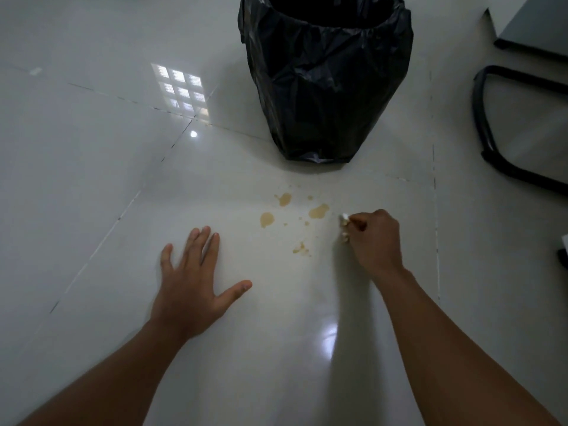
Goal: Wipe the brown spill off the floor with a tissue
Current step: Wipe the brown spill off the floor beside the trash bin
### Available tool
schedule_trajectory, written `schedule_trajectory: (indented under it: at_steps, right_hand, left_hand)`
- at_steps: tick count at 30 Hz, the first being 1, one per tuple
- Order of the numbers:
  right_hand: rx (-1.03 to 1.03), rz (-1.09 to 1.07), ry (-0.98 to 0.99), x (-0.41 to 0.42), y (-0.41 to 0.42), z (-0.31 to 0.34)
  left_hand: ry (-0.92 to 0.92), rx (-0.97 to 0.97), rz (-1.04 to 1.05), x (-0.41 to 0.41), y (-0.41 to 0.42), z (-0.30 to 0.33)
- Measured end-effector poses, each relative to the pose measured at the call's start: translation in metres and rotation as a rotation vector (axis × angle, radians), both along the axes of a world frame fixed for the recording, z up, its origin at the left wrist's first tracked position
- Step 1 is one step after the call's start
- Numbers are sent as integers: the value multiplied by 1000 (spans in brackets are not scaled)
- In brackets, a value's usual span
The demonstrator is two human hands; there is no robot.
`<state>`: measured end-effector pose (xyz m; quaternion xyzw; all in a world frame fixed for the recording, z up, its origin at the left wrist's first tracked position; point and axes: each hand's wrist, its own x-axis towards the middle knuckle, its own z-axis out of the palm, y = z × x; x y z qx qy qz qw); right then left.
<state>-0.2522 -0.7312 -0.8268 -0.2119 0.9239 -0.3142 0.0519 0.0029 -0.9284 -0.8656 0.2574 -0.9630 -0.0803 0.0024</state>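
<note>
My right hand (375, 238) clenches a crumpled white tissue (344, 224), low at the right edge of the brown splotchy spill (318, 211) on the glossy pale tiled floor (92, 149). My left hand (193, 278) lies flat, fingers spread, left of the spill. A black bag-lined bin (325, 81) stands behind it.

spill (302, 218) on floor (92, 179) | bin (325, 81) behind | chair base (507, 127) right

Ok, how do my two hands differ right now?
The left hand lies open, fingers spread flat toward the floor, holding nothing; the right hand is curled around a crumpled tissue. The left is clear of the brown spill; the right sits at its edge. Both are low over the tiles.
</note>
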Motion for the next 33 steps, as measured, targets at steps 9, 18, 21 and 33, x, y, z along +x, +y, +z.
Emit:
schedule_trajectory:
  at_steps: [9, 18, 21, 33]
  right_hand:
    - [-28, -15, -98, -39, -52, -12]
    - [85, 239, -17, -28, -93, -12]
    - [65, 348, 25, -21, -97, -11]
    - [17, 36, -28, -53, -120, -24]
  left_hand:
    - [15, 16, 1, 2, 0, 1]
    - [36, 23, -1, 2, -2, -2]
    - [45, 23, 5, 1, -2, -2]
    - [51, 16, -4, -2, -3, -4]
